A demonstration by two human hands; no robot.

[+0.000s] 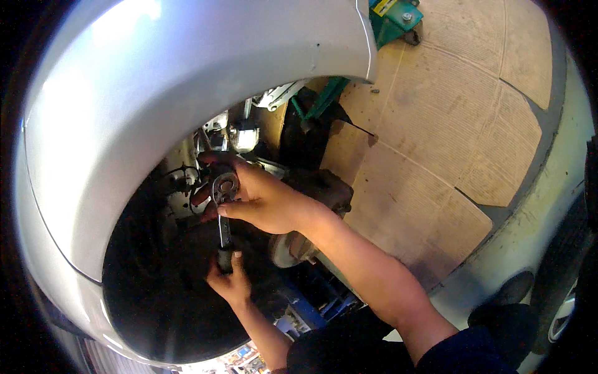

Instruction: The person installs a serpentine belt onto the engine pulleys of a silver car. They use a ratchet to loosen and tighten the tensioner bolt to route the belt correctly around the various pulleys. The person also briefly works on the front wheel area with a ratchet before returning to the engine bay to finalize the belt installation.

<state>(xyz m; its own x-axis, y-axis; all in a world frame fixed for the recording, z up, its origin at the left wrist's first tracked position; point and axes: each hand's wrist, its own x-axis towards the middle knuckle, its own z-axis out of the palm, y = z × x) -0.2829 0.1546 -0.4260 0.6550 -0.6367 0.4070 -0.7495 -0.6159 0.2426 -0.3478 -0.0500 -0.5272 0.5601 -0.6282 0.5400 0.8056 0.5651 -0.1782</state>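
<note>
A metal ratchet wrench [225, 232] stands nearly upright in the picture, inside the wheel arch of a silver car. My left hand [232, 283] is closed round the dark grip at its lower end. Higher up, my right hand [265, 198] is at the round ratchet head, with the thumb against the neck and the other fingers curled beyond it. Whatever the head is fitted to lies hidden behind my right hand and in shadow. A brake disc [285, 250] shows just below my right wrist.
The silver fender [187, 68] curves over the dark wheel well. Flattened cardboard [430, 137] covers the floor at right. A green jack [393, 25] stands at the far edge. Suspension parts [246, 138] lie beyond my hands. A loose wheel [564, 311] is at far right.
</note>
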